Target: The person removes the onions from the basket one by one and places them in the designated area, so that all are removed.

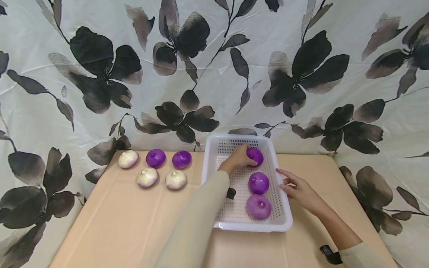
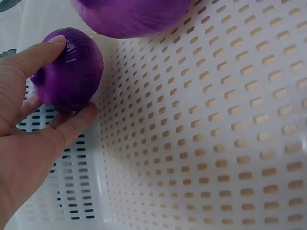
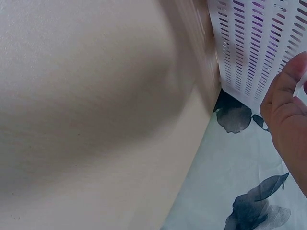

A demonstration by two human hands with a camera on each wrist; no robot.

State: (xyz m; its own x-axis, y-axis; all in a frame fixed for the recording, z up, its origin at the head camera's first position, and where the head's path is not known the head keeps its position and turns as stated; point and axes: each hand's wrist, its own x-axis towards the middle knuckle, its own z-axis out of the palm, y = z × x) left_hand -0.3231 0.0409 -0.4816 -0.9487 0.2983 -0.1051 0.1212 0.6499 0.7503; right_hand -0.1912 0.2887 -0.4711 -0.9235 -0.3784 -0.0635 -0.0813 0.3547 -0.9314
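A white perforated plastic basket [image 1: 231, 225] stands on the table with three purple onions in a column along its right side. My left hand [image 1: 239, 157] reaches inside and grips the farthest purple onion [image 1: 255, 157], thumb and fingers spread around it; the left wrist view shows this onion [image 2: 72, 72] close to the basket's end wall. Nearer lie a middle purple onion [image 1: 259, 183] and a paler purple onion [image 1: 258, 207]. Outside the basket, my right hand [image 1: 299, 190] holds its right rim between thumb and fingers, also seen in the right wrist view.
Left of the basket, two purple onions [image 1: 155, 158] and three whitish onions [image 1: 147, 177] sit on the tan table [image 1: 134, 227]. A floral cloth [image 1: 234, 93] hangs behind the table's back edge.
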